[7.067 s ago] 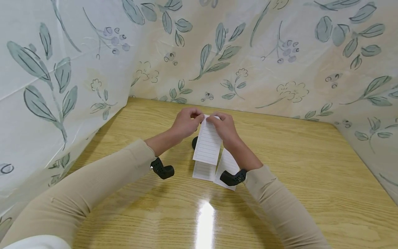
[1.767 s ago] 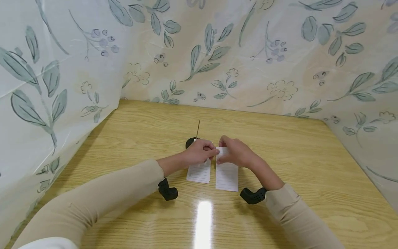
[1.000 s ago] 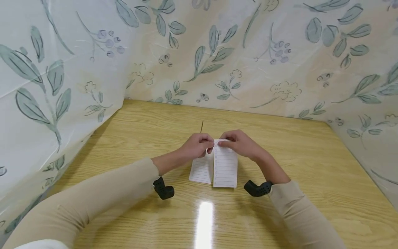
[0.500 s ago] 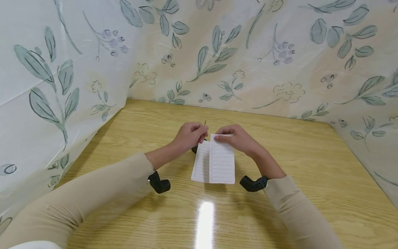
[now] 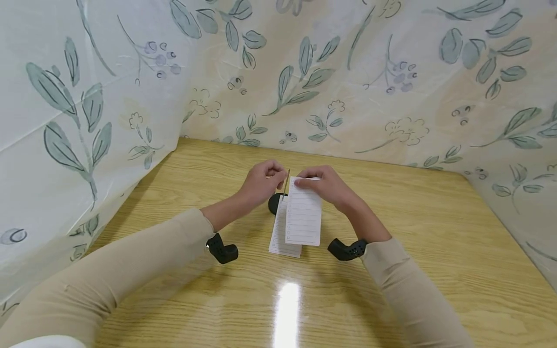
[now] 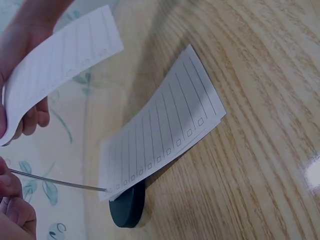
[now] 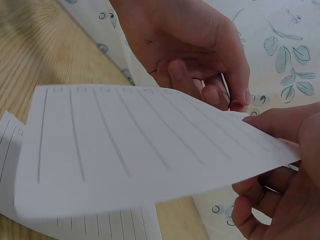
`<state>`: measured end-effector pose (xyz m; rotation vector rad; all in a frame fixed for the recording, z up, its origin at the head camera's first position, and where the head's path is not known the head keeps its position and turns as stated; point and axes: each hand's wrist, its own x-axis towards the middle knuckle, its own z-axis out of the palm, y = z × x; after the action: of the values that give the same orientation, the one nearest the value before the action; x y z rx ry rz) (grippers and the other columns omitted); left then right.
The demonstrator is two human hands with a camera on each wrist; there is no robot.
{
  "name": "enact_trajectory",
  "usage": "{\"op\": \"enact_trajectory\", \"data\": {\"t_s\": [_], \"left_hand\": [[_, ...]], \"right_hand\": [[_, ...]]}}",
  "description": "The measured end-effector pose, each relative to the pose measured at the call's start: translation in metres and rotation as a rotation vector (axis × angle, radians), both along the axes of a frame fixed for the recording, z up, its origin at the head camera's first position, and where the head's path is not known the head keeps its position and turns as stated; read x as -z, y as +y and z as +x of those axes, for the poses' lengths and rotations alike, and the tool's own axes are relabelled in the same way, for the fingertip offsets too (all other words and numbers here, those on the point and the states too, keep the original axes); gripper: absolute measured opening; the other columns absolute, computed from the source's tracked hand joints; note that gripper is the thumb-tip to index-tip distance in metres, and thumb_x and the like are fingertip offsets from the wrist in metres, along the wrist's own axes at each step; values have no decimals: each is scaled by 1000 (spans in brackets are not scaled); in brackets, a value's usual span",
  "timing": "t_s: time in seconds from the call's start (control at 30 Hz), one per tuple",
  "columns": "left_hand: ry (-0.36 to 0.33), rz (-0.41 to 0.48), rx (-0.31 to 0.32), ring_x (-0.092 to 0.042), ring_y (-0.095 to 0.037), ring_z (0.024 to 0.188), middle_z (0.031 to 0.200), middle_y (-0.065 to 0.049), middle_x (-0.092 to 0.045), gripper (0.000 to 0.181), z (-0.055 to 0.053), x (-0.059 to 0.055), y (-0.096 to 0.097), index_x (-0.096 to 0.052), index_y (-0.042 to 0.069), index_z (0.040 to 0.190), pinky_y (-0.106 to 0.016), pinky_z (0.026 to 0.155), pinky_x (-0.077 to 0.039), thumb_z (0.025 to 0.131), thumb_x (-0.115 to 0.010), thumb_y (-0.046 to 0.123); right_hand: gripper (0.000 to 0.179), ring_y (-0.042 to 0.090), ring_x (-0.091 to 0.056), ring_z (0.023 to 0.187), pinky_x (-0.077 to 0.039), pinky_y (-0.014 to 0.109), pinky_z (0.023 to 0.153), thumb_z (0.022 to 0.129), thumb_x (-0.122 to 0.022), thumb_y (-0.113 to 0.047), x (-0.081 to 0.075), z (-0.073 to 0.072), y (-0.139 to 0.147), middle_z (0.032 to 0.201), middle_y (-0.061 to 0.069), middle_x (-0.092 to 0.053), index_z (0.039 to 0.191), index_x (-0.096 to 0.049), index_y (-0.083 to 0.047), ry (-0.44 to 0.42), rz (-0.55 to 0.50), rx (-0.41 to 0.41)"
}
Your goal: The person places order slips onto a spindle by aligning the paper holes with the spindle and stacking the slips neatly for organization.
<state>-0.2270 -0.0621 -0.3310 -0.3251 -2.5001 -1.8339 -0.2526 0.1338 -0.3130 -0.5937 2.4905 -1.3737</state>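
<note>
A bill spike with a round black base and a thin metal rod stands on the table. Lined checklist slips are stacked on it, with the rod coming up through their top end. My left hand has its thumb and fingertips together at the rod's upper end and appears to pinch it. My right hand pinches another lined slip by its top edge. This slip hangs just right of the rod, above the stack, and bends in the right wrist view. The rod's tip is partly hidden by my left fingers in the left wrist view.
The wood-grain table stretches around the spike. A leaf-patterned sheet hangs behind the table and along its sides. Black wrist cameras jut from both wrists. A bright light reflection lies on the near tabletop.
Seven seconds ago both hands held a slip at the top and another lay at right. Since then the right hand has lifted that slip beside the rod, and the left hand has moved up to the rod.
</note>
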Motion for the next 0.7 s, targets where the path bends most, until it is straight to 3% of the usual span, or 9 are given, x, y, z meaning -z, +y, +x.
{"op": "enact_trajectory", "data": {"t_s": [0.13,0.3,0.53,0.7], "left_hand": [[-2,-6,0,-46,-17,61,73,-3,-57,20,-2,-1,0,-60,4,104,-24,55,-38,100,-52,22],[19,-26,-1,-52,-21,71,78,-6,-59,15,-2,-3,-1,-60,12,102,-25,57,-40,100,-52,24],[42,-57,-2,-53,-19,78,88,-16,-62,15,0,-5,-2,-62,12,100,-25,59,-39,100,-54,24],[45,-77,-13,-56,-19,83,90,-14,-63,15,-1,-4,-2,-63,11,98,-27,64,-41,99,-54,22]], "right_hand": [[24,18,-62,68,-51,27,65,93,-63,-22,-3,-4,-3,90,7,-66,104,-70,-3,-25,-43,33],[23,17,-63,68,-52,28,65,93,-62,-21,-6,-4,-9,86,4,-66,103,-69,-1,-41,-97,49],[25,20,-63,74,-51,28,68,94,-58,-23,-9,-2,-16,91,6,-65,102,-68,-2,-54,-109,76],[26,21,-63,75,-52,26,67,95,-57,-22,-9,1,-20,96,9,-64,102,-68,0,-48,-123,89]]}}
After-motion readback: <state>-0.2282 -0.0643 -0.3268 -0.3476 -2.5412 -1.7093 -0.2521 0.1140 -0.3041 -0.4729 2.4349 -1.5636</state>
